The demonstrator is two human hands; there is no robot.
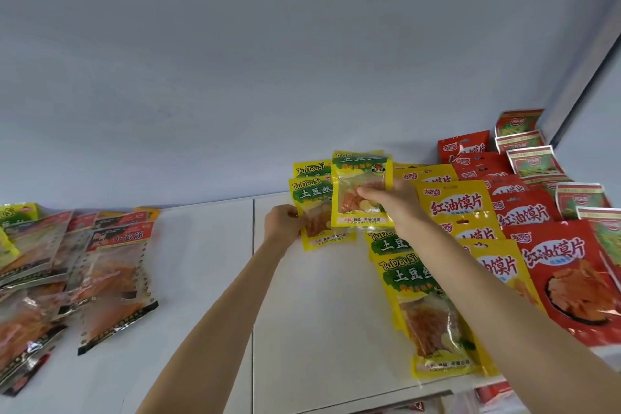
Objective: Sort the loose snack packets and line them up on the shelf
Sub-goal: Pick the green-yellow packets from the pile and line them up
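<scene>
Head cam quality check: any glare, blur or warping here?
Head view: even, soft light, faint shadows; wide-angle warping bends the shelf edges; glare on the clear packets at left; the packet in the right hand reads sharp, left hand slightly soft.

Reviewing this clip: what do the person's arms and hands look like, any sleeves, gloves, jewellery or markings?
Both forearms are bare as far as the frame shows, with no sleeve in view. The left hand and right hand wear no gloves. No watch, bracelet, ring or marking is visible on either wrist or hand from this angle.
</scene>
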